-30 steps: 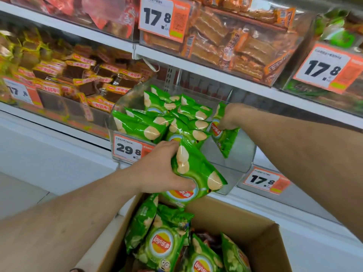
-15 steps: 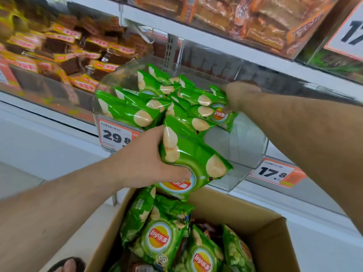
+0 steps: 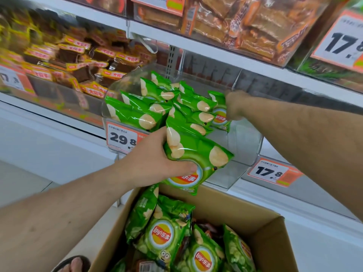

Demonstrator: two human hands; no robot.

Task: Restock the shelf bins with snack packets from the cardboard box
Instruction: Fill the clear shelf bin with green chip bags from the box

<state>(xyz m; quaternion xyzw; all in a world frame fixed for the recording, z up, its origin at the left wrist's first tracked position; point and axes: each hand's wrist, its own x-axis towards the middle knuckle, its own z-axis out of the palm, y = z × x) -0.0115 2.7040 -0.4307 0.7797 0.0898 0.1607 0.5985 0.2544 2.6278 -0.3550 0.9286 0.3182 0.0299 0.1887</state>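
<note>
Snack packets (image 3: 167, 234) are lying heaped in the open cardboard box (image 3: 263, 230) at the bottom centre of the frame, green foil bags with a round red-and-yellow logo, a sandalled foot (image 3: 75, 263) showing at the lower left edge. Just above the box, in mid-frame, the left hand (image 3: 151, 161) is gripping a bunch of the same bags (image 3: 196, 154), thumb curled over the front and fingers wrapped behind, the bundle tilting toward the shelf. Behind it, the clear shelf bin (image 3: 245, 142) with the 29.8 price tag (image 3: 122, 138) is already holding rows of bags on its left side, while its right part is showing bare plastic. At the bin's right, the right hand (image 3: 234, 105) is reaching in and pinching one packet (image 3: 220, 116) beside the stacked rows; its fingertips are hidden.

By the look of them, the bags are air-puffed, very light, glossy and slippery, with brittle chips inside, so a loose hold by the crimped edges or across the flat faces is likely suiting them better than a squeeze. Several held together may be sliding against each other.

Farther back, in the upper left, brown and yellow wrapped snacks (image 3: 78, 61) are filling a neighbouring bin, and orange packs (image 3: 245, 26) are sitting on the upper shelf.
</note>
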